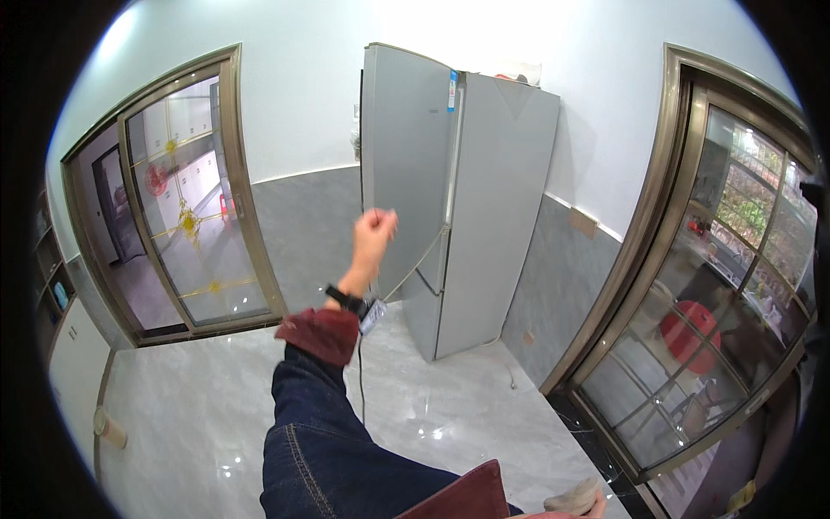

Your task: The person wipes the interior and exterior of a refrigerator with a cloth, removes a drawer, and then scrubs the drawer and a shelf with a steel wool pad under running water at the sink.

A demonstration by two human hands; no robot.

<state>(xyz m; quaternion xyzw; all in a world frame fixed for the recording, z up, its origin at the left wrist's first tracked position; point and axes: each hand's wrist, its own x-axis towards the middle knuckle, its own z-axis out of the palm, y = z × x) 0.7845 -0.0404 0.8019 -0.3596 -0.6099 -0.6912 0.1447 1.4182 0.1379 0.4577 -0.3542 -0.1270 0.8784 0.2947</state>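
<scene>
My left hand (376,227) is raised in front of the grey refrigerator (500,208), fingers curled into a fist with nothing visible in them. Whether it touches the refrigerator door (406,138) cannot be told. A black wrist strap (347,300) sits above the maroon cuff, with a small tag-like piece (373,317) beside it. Only part of my right hand (596,503) shows at the lower edge, closed on a crumpled beige-grey cloth (571,496); most of its fingers are hidden.
A thin pale cord (419,266) slants from the refrigerator's side toward my left wrist. Glass sliding doors stand at the left (186,208) and right (692,337). A low white cabinet (76,363) and a beige cylinder (110,428) are at the far left on shiny tile floor (207,415).
</scene>
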